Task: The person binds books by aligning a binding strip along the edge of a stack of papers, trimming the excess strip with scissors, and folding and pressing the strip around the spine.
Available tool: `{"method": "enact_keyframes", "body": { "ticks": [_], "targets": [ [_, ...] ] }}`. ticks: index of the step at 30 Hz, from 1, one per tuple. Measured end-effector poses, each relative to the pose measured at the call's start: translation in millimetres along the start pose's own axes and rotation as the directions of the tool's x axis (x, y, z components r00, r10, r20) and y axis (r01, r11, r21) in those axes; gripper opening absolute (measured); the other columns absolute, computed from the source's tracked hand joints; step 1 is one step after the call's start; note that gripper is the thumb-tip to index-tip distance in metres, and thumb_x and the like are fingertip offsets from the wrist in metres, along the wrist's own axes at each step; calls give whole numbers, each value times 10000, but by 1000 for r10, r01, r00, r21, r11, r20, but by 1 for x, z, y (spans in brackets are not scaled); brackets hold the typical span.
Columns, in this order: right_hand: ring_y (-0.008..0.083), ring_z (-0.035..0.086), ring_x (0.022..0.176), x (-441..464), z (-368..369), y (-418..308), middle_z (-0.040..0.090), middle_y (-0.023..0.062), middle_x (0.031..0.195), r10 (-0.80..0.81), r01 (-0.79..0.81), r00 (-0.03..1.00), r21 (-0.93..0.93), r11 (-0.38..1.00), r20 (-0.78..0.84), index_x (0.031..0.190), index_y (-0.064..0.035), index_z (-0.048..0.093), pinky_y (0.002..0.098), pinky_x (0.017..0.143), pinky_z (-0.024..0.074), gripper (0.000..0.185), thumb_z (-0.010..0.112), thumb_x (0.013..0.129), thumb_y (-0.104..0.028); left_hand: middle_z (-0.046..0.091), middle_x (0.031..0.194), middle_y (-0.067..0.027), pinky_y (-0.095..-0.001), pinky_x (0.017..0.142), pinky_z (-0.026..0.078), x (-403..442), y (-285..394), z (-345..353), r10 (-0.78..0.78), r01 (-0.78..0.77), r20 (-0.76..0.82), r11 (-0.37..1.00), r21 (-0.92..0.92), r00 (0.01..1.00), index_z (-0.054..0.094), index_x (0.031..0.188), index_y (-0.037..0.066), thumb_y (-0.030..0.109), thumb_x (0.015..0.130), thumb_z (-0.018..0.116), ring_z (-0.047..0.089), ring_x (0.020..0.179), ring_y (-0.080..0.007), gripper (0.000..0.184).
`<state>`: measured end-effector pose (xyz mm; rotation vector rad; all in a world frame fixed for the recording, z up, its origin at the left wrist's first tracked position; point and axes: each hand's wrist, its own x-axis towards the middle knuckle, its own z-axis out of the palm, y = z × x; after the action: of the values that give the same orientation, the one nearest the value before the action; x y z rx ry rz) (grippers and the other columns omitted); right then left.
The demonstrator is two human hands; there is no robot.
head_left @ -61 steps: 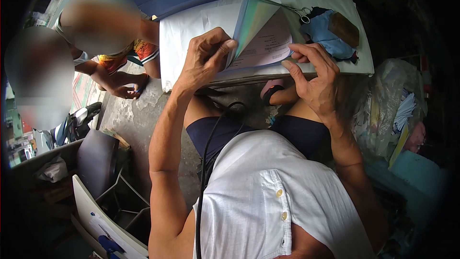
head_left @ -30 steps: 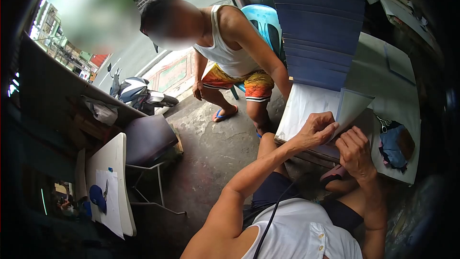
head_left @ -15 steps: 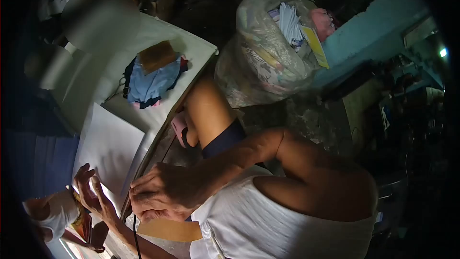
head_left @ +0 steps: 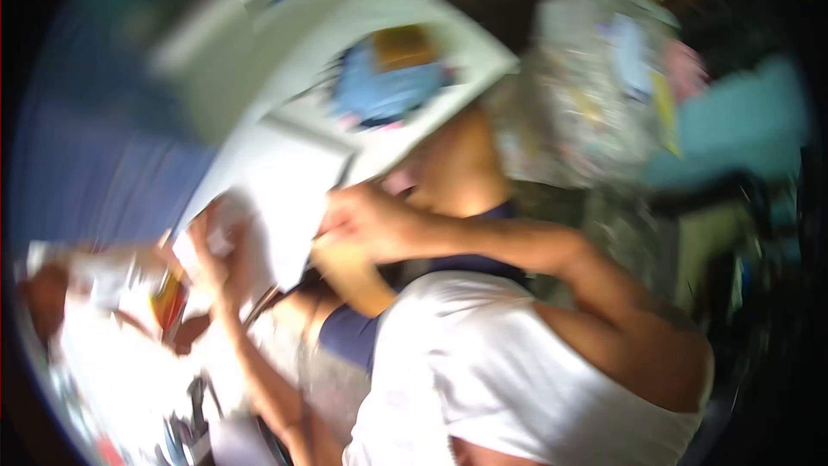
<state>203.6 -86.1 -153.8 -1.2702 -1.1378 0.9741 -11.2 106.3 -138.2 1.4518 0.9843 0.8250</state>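
Note:
My right hand [head_left: 358,217] is closed on a strip of tan card [head_left: 358,276], which hangs down over my lap. It is beside the near edge of a stack of white paper [head_left: 280,177] on the table. Over the left end of this paper, my left hand [head_left: 214,261] is held with its fingers apart; motion blurs it, and I see nothing held in it. A folded pile of light blue cloth [head_left: 388,91] lies farther up the table, topped by a brown piece [head_left: 404,47].
The white table [head_left: 466,34] has its corner near my right leg. Beyond stands a big clear plastic bag [head_left: 595,95] stuffed with paper scraps. Another person [head_left: 103,293] is at the left, near a colourful object [head_left: 166,300]. A blue surface [head_left: 103,181] borders the table.
The view has swung, so table, cloth and bag appear farther right and blurred. My right hand has lifted toward the paper's edge with the tan card. My left hand is now over the paper.

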Motion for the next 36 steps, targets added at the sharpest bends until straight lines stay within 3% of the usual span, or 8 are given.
{"method": "enact_keyframes", "body": {
  "ticks": [2, 8, 11, 18, 22, 24, 27, 36],
  "targets": [
    [107, 653, 812, 2, -14, -23, 684, 74, 884, 110, -106, 987, -43, 993, 115, 902, 9, 604, 282, 714, 544, 80, 678, 932, 3, 626, 1055, -111, -393, 921, 488, -42, 27, 4, 466, -401, 160, 482, 779, 870, 643, 1279, 59, 205, 916, 737, 607, 989, -267, 403],
    [70, 609, 670, 38, -39, -44, 723, 105, 918, 146, -138, 988, -146, 980, 47, 866, 47, 620, 248, 568, 519, 169, 725, 914, -77, 600, 1072, -109, -403, 840, 533, -118, 38, 15, 233, -118, -35, 610, 784, 972, 628, 1300, 77, 333, 795, 857, 615, 933, -254, 610],
    [84, 624, 680, 52, -42, -44, 727, 99, 911, 125, -120, 992, -163, 979, 24, 903, 53, 651, 243, 581, 533, 170, 735, 911, -94, 609, 1104, -109, -411, 863, 530, -133, 41, 30, 270, -166, 4, 583, 795, 963, 623, 1302, 108, 234, 624, 950, 612, 991, -281, 763],
    [113, 649, 715, 46, -47, -70, 707, 47, 816, -96, 81, 994, -248, 965, -50, 889, 5, 665, 294, 693, 541, 173, 775, 891, -129, 566, 1201, -134, -433, 868, 517, -119, 37, 51, 457, -162, -55, 422, 892, 888, 631, 1309, 132, 287, 663, 933, 604, 1022, -314, 730],
    [96, 638, 673, 27, -34, -86, 659, 38, 821, -150, 148, 989, -179, 973, 6, 898, 4, 632, 242, 635, 545, 130, 754, 877, -38, 607, 1297, -113, -343, 896, 473, -115, 59, 46, 298, -293, -6, 941, 167, 955, 619, 1321, 31, 326, 801, 859, 600, 1148, -222, 645],
    [95, 645, 678, 16, -19, -95, 629, 44, 862, -93, 95, 995, -69, 993, 43, 878, 2, 614, 231, 631, 540, 120, 734, 880, 8, 674, 1206, -98, -332, 901, 478, -111, 82, 47, 285, -317, 170, 924, 212, 943, 594, 1341, 35, 326, 777, 881, 640, 1108, -193, 696],
    [107, 637, 756, 6, -9, -95, 623, 60, 854, -138, 144, 989, -122, 982, 53, 828, -6, 617, 246, 671, 517, 171, 783, 840, -43, 734, 941, -106, -304, 791, 565, -107, 73, 57, 198, -206, 260, 979, 0, 945, 647, 1219, 9, 55, 890, 770, 702, 883, -161, 354],
    [99, 608, 635, -13, -54, -88, 662, 76, 744, 23, -33, 997, -155, 987, -68, 930, 10, 606, 229, 649, 494, 151, 681, 979, -112, 741, 984, -83, -280, 835, 577, -100, 60, 32, 151, -139, 56, 975, -172, 987, 656, 1155, 0, 111, 911, 778, 711, 958, -136, 294]
  ]
}}
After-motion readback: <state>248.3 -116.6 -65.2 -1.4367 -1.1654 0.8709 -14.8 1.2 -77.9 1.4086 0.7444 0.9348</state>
